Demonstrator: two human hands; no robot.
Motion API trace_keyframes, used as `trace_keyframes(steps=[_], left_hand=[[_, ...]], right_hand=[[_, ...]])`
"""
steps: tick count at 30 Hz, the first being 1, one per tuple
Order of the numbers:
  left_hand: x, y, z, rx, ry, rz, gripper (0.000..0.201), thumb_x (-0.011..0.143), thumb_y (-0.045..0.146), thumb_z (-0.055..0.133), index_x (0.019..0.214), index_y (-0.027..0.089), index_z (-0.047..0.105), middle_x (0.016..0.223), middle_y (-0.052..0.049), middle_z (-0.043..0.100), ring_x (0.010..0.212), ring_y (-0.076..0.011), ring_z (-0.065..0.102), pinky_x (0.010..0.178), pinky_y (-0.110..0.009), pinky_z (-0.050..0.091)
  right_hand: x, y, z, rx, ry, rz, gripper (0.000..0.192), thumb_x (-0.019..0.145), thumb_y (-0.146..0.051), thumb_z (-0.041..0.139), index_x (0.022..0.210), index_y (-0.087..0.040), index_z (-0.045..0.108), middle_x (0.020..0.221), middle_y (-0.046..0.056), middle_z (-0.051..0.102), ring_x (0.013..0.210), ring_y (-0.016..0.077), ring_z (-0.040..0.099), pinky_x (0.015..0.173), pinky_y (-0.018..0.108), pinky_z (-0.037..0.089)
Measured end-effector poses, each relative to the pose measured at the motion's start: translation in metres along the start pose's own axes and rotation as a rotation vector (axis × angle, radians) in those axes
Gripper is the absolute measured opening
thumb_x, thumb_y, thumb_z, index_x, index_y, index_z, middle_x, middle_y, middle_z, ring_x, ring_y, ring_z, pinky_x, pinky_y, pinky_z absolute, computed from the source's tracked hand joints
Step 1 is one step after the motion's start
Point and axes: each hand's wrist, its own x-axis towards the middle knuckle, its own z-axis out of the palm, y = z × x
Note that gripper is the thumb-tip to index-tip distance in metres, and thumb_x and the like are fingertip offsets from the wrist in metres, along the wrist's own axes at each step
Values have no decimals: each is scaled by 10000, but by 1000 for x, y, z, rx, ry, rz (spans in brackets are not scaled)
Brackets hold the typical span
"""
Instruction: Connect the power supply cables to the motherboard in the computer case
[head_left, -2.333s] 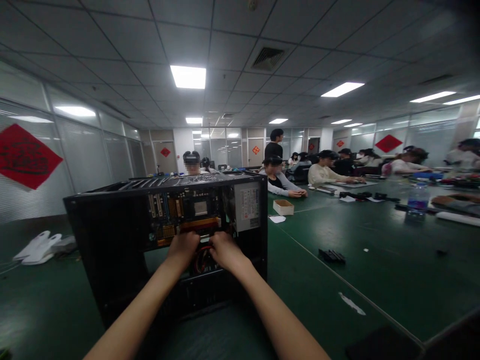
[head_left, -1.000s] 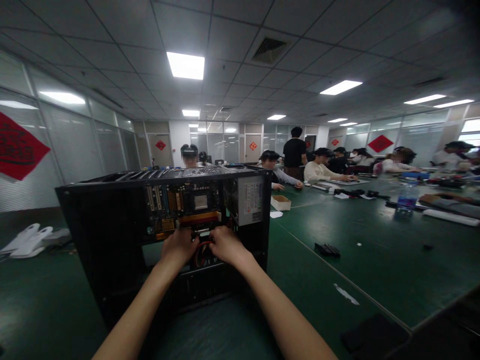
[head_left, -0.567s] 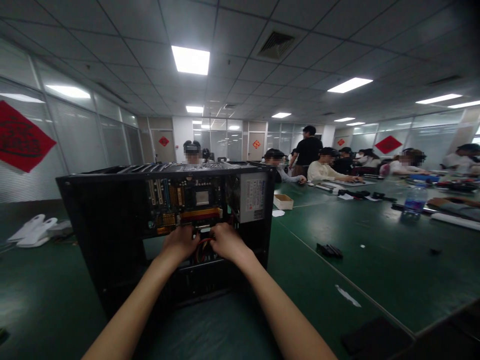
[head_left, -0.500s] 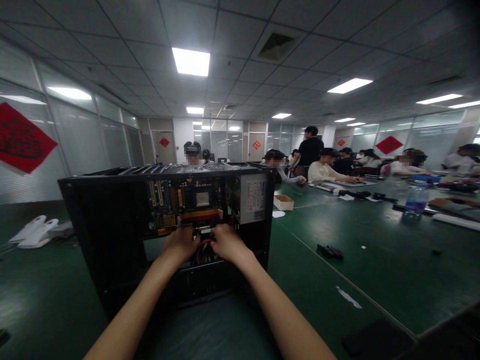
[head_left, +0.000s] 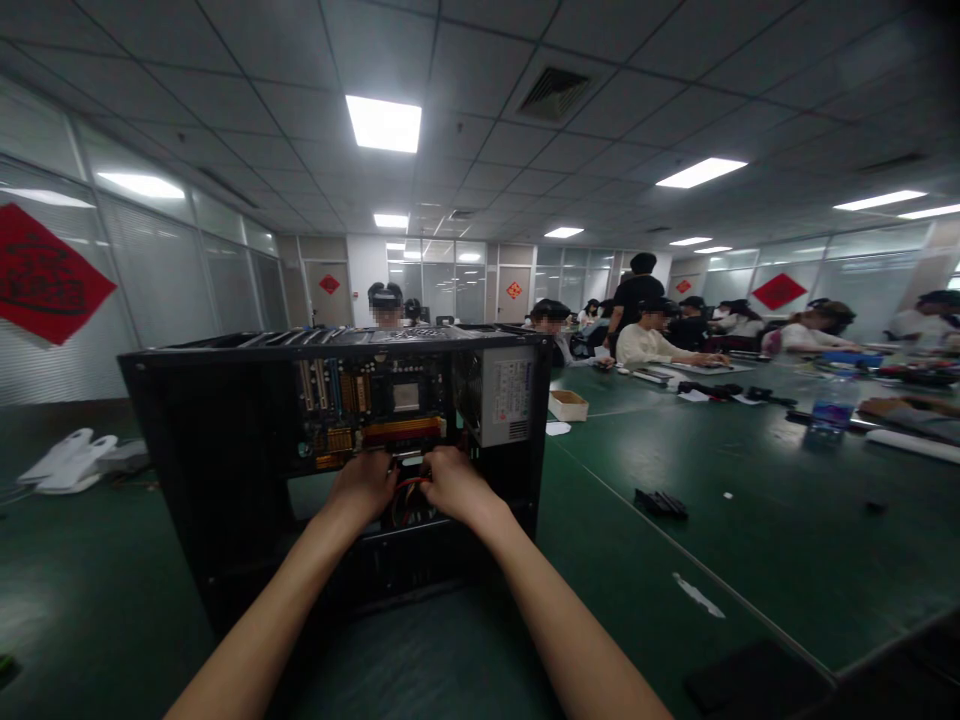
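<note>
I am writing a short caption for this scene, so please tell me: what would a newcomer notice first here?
First, the open black computer case standing on the green table at centre left, its motherboard exposed. The left hand and right hand reach inside together, at red cables below the board; what the fingers grip is hidden. Behind, other people sit along the table at the right, and a red diamond decoration hangs on the left wall.

Both hands [head_left: 409, 485] inside open computer case [head_left: 225, 440] on green table [head_left: 675, 560]
</note>
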Motion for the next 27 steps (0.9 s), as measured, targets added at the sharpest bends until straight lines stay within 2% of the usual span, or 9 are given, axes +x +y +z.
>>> trace_keyframes(steps=[9,13,16,19,23,27], left_hand=[[-7,5,-5,22,36,-44,324,914,350,444,1033,169,685,1033,-151,704,979,-306,667,793,-393,503],[-12,10,-11,64,119,-58,360,922,393,432,1099,165,648,1004,-150,705,941,-319,670,764,-408,496],[-13,12,-12,14,153,-8,390,945,425,386,1031,200,692,964,-123,720,918,-295,674,745,-371,478],[-12,11,-11,-93,105,45,517,945,542,337,878,235,747,868,-96,734,859,-263,681,684,-318,449],[-12,10,-9,-102,25,115,625,892,668,344,711,220,741,728,-91,713,739,-243,674,587,-293,393],[-14,8,-6,-77,-24,183,548,900,600,382,749,230,756,741,-80,723,748,-231,679,575,-285,375]], right_hand=[[-2,0,0,41,3,-14,195,796,-192,607,968,-140,683,1035,105,637,1008,206,603,876,262,436],[-3,-2,-1,57,35,-20,224,785,-165,601,997,-147,672,1052,94,609,1019,200,587,893,264,429],[-2,-2,-1,61,49,-31,218,786,-158,597,992,-142,668,1031,93,604,982,196,588,865,268,437],[-2,-1,-1,68,55,-34,219,785,-150,601,994,-133,663,1023,101,608,967,198,589,854,275,438],[-1,0,2,85,110,35,166,800,-127,578,939,-131,669,1041,122,614,998,212,591,855,281,439],[1,3,4,94,138,68,195,783,-91,588,951,-135,674,1096,130,606,1048,225,583,878,283,439]])
